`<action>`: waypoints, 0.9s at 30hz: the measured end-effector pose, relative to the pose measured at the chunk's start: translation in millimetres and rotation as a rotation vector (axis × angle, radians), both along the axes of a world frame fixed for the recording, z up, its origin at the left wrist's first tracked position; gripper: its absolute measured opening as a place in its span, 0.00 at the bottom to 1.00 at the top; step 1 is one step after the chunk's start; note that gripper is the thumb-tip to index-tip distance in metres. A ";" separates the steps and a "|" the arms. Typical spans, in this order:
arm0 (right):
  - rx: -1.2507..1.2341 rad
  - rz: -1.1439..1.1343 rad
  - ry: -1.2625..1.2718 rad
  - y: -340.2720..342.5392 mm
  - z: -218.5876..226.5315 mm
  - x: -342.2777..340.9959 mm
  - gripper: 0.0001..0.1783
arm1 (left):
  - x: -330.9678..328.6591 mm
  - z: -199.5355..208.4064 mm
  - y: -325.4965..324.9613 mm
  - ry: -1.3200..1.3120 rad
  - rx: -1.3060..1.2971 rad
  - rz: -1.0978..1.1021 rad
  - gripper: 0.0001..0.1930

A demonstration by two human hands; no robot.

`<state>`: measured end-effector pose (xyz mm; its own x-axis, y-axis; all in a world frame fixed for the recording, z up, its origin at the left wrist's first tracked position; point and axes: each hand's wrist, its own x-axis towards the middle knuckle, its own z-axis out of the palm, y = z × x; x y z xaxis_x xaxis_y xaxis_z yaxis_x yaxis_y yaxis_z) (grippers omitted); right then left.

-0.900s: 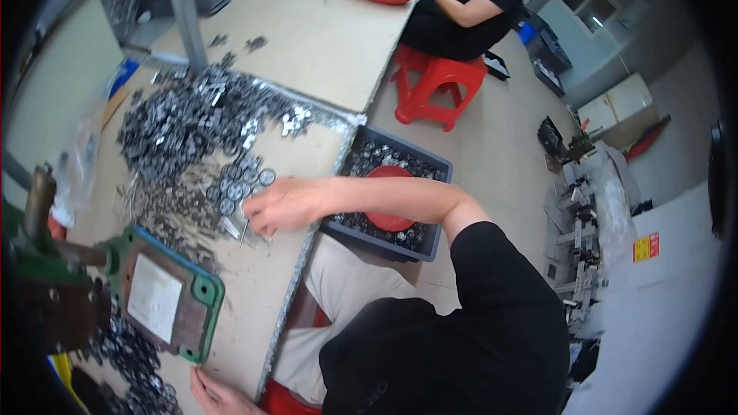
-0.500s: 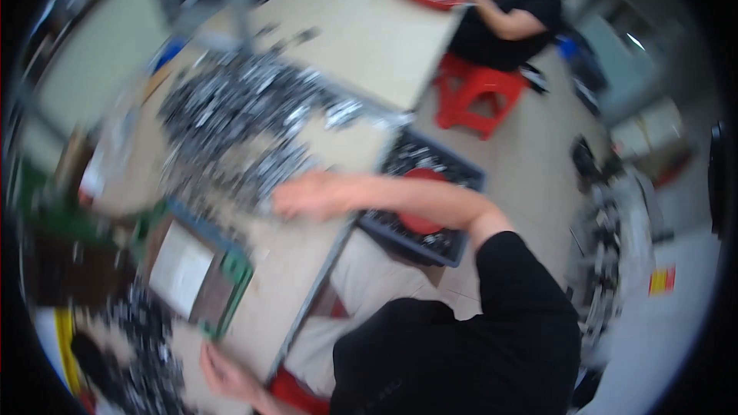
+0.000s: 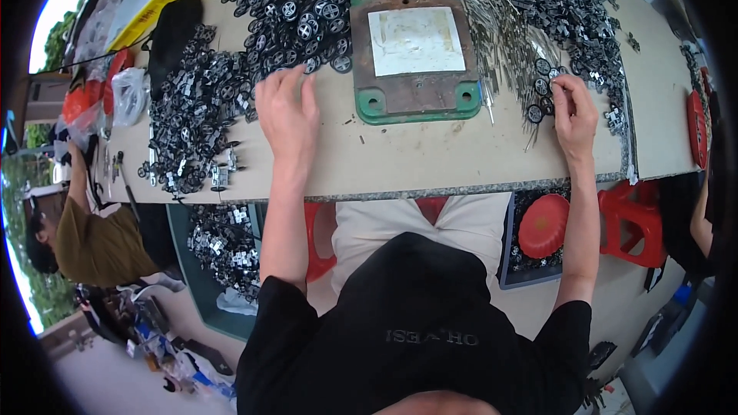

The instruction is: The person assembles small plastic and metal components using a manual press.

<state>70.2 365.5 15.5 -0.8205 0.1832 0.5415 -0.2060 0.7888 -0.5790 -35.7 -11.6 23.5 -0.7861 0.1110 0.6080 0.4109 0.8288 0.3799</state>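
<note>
My left hand (image 3: 290,111) is at the near edge of a pile of small black toy wheels (image 3: 288,11) with silver spokes. Its fingers bend toward the wheels and the thumb stands apart; I see nothing held. On the right, my right hand (image 3: 576,119) is closed, thumb and forefinger pinched beside a few loose wheels (image 3: 535,113). What lies between those fingertips is too small to make out. Many thin metal rods (image 3: 492,34) are spread just left of this hand. A green-based bench press (image 3: 419,104) with a white sheet on its plate stands between both hands.
Small black-and-silver parts are heaped at the left (image 3: 188,119) and far right (image 3: 550,0). Below the table edge stand a green bin of parts (image 3: 188,261) and a grey crate (image 3: 507,261) holding a red dish (image 3: 544,224). Co-workers sit on both sides.
The view has swung from the table's right side to face the press. My right hand has moved to the loose wheels and rods; my left has moved from near the press base to the wheel pile.
</note>
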 end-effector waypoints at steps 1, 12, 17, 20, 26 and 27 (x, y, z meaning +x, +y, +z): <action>-0.054 -0.010 0.026 -0.6 0.6 0.0 0.05 | -8.1 1.0 0.6 -0.029 -0.078 0.022 0.09; -0.913 0.058 -0.133 -44.5 4.9 21.4 0.08 | 4.4 -3.2 -9.8 -0.170 -0.062 -0.049 0.09; -1.086 0.038 -0.269 -50.2 1.7 26.0 0.08 | 17.0 -15.3 -20.7 -0.198 0.023 0.028 0.08; -1.018 0.023 -0.238 -53.9 -7.4 24.6 0.09 | 14.4 -10.1 -16.7 -0.057 -0.242 -0.190 0.07; -1.038 0.055 -0.242 -73.2 -2.1 32.9 0.08 | 18.2 -10.5 -12.5 -0.003 -0.257 -0.271 0.08; -1.052 0.091 -0.233 -76.7 -3.8 32.8 0.08 | 20.3 -10.5 -12.2 -0.014 -0.247 -0.257 0.08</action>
<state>103.1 288.8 11.7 -0.9169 0.3984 -0.0225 -0.0363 -0.1394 -0.9896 -15.4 -23.8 13.0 -0.7217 0.4484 0.5273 0.6138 0.7668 0.1880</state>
